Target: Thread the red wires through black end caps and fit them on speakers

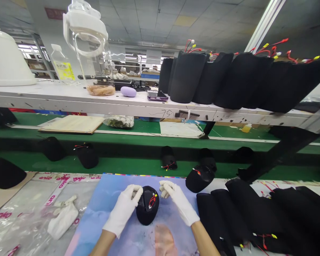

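Note:
A black rounded cup-like piece (147, 213) with red and yellow wire connectors in its hollow lies on a blue printed sheet (96, 213). At its upper left rim, my left hand (125, 208) in a white glove has thumb and fingers closed on the edge. My right hand (178, 201), also gloved, is just right of the piece with a gap between them. Its fingers are loosely bent and apart, and nothing shows in them. Farther right, another black piece with a red connector (200, 179) rests at the sheet's top corner.
Several black pieces with wires (245, 217) are packed at the right, and more stand on the white shelf (138, 106). Others lie on the green belt (133, 160). A loose white glove (62, 222) is on plastic film at left. A clear jug (92, 60) stands on the shelf.

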The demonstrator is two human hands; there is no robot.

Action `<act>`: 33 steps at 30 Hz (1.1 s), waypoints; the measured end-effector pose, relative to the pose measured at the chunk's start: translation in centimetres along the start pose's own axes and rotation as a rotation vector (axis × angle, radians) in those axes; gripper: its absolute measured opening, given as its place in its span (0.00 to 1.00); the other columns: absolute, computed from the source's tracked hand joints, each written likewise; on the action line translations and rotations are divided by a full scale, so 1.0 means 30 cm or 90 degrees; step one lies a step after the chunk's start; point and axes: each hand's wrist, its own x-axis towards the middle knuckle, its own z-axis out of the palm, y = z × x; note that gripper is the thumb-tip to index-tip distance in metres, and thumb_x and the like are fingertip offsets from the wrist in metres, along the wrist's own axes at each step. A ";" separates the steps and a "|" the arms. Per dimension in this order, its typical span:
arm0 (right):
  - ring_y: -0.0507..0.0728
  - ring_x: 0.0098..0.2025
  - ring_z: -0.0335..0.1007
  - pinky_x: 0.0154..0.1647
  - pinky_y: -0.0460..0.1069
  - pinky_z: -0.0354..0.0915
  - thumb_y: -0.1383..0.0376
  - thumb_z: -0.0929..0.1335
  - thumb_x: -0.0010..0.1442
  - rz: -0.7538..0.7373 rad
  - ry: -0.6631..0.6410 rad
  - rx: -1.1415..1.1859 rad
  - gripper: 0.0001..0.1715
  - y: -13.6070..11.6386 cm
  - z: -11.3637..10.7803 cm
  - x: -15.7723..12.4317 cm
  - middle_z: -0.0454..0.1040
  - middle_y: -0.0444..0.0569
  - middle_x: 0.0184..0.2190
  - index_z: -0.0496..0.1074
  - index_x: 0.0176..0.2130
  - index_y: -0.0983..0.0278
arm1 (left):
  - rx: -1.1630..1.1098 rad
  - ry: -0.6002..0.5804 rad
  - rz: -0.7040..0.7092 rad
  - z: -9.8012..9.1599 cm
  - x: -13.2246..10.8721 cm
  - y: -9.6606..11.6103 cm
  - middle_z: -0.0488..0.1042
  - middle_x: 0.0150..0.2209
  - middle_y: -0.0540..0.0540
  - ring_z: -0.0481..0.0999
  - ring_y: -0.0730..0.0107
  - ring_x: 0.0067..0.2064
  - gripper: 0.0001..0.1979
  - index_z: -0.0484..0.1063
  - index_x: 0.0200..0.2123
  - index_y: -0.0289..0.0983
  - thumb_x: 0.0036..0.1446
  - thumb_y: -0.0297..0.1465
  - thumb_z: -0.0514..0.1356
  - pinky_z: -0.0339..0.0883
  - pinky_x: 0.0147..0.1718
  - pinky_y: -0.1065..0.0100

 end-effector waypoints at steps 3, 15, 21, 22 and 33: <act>0.53 0.24 0.65 0.29 0.50 0.64 0.43 0.70 0.52 0.031 0.022 0.001 0.29 0.034 0.008 -0.035 0.71 0.44 0.26 0.73 0.39 0.64 | -0.012 -0.021 -0.017 -0.014 -0.005 0.005 0.79 0.37 0.46 0.79 0.64 0.38 0.16 0.75 0.40 0.38 0.64 0.43 0.56 0.71 0.44 0.59; 0.53 0.28 0.66 0.32 0.47 0.61 0.71 0.67 0.51 0.063 0.082 -0.222 0.11 0.001 0.156 -0.039 0.70 0.41 0.25 0.69 0.37 0.61 | 0.002 -0.082 0.074 0.078 -0.074 -0.126 0.71 0.61 0.36 0.71 0.46 0.62 0.61 0.48 0.69 0.37 0.32 0.36 0.75 0.64 0.61 0.51; 0.60 0.41 0.73 0.47 0.55 0.67 0.70 0.66 0.55 0.040 0.042 -0.313 0.21 -0.062 0.141 -0.105 0.77 0.52 0.40 0.73 0.49 0.63 | 0.082 0.023 0.173 0.129 -0.074 -0.171 0.69 0.62 0.34 0.70 0.45 0.62 0.56 0.50 0.67 0.40 0.36 0.31 0.74 0.66 0.59 0.46; 0.61 0.43 0.74 0.49 0.56 0.67 0.68 0.66 0.56 0.036 0.033 -0.320 0.24 -0.072 0.135 -0.117 0.77 0.53 0.43 0.73 0.53 0.63 | 0.093 0.044 0.195 0.131 -0.080 -0.179 0.70 0.62 0.34 0.72 0.46 0.61 0.56 0.49 0.68 0.41 0.37 0.31 0.74 0.69 0.57 0.47; 0.66 0.58 0.69 0.55 0.63 0.68 0.66 0.67 0.62 -0.270 0.124 -0.475 0.16 -0.025 0.126 -0.242 0.68 0.55 0.57 0.72 0.49 0.56 | 0.274 0.269 0.396 0.094 -0.168 -0.221 0.66 0.53 0.39 0.77 0.52 0.48 0.09 0.72 0.39 0.42 0.55 0.35 0.66 0.79 0.40 0.50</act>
